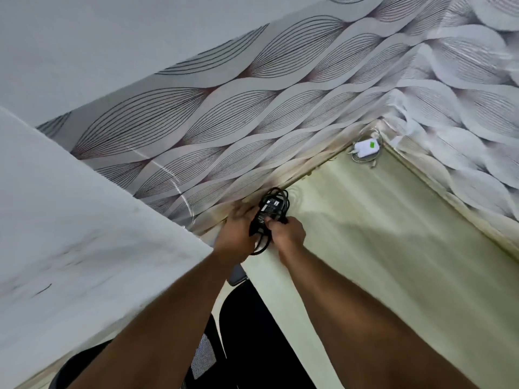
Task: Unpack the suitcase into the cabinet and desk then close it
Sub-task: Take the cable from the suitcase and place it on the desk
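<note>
Head view is showing both hands working over the desk (393, 248), close to its far-left edge where the patterned wall (252, 108) is meeting the surface. The left hand (234, 234) is cupping the black power adapter (269, 210) from the wall side, fingers curled against its body. The right hand (286, 231) is pinching the near end of the adapter and its bundled black cord (261, 245) between thumb and fingertips. The adapter is sitting between the two hands, just above or touching the desk; contact cannot be confirmed. Its long axis is running away from the person toward the far edge, with loops of cord trailing off the near end. Both hands are equally close to it. A white charger (365, 147) is lying in the far corner of the desk, well apart. Releasing here would probably leave the adapter lying along the far-left edge.
</note>
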